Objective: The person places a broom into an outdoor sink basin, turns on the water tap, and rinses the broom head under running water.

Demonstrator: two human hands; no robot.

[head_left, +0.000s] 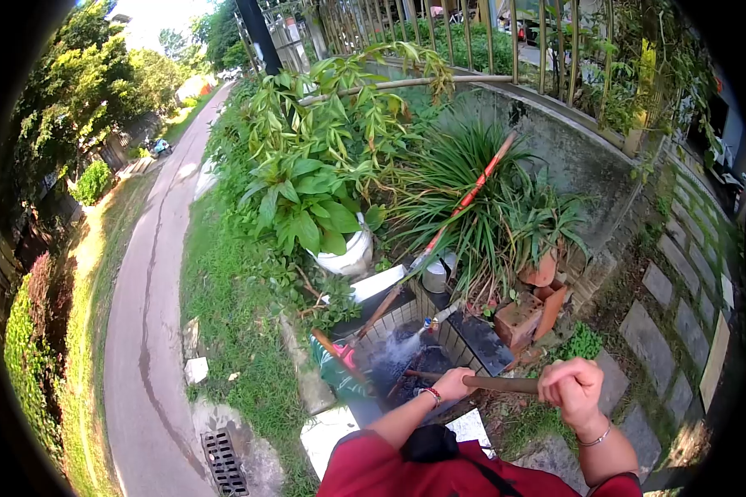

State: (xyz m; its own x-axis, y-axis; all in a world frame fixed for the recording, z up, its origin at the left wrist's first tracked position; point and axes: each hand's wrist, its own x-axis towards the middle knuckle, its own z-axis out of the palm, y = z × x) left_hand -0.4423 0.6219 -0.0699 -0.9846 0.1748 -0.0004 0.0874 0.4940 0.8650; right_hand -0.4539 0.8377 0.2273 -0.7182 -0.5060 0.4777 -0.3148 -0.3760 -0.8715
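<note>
A brown wooden handle (501,383) runs across the lower middle, and both hands are on it. My left hand (452,383) is closed round it near the basin; my right hand (574,386) grips its outer end. The handle's far end reaches into dark water in a tiled basin (464,348), where its tip is hard to make out. Water sprays from a tap (428,325) with a blue part above the basin. A pink object (344,354) and a green patterned bag or cloth (330,369) lie at the basin's left edge.
A red and white pole (481,181) leans over spiky plants behind the basin. Bricks (520,320) stand at its right, beside stepping stones (648,333). A white pot (348,253) holds a leafy plant. A drain grate (224,464) and a path (141,331) lie left.
</note>
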